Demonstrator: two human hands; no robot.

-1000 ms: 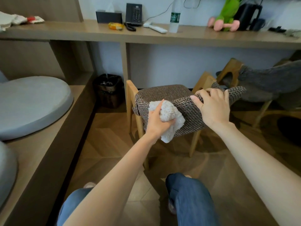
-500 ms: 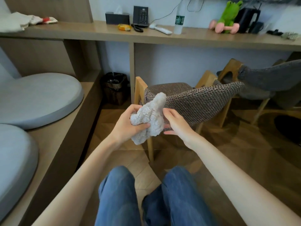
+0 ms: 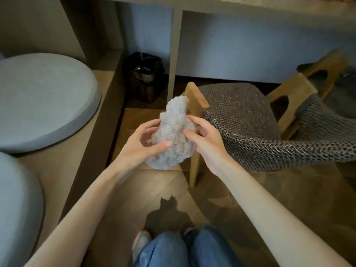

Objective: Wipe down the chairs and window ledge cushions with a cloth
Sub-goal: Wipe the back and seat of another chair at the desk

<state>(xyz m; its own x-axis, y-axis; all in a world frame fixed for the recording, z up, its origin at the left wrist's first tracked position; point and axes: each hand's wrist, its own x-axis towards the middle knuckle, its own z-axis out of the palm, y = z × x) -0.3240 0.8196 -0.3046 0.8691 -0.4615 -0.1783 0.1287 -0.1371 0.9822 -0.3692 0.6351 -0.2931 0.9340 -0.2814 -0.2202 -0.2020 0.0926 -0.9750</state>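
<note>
A fluffy white cloth (image 3: 173,132) is bunched up in mid-air in front of me. My left hand (image 3: 142,145) holds it from the left, thumb across its lower front. My right hand (image 3: 204,137) pinches its right side with curled fingers. Just right of the hands stands a chair (image 3: 250,120) with a woven brown-grey seat and backrest on a light wooden frame. On the wooden window ledge (image 3: 63,160) at left lie two round grey cushions, one farther back (image 3: 44,101) and one nearer (image 3: 17,209).
A black waste bin (image 3: 144,76) stands under the desk, behind the cloth. A desk leg (image 3: 174,53) rises beside it. A second wooden chair (image 3: 325,74) is at far right. My jeans-clad knees (image 3: 183,249) and the wooden floor fill the bottom.
My right hand left the chair's backrest and came to the cloth. Both hands drew the cloth back off the chair toward me. My view tilted downward.
</note>
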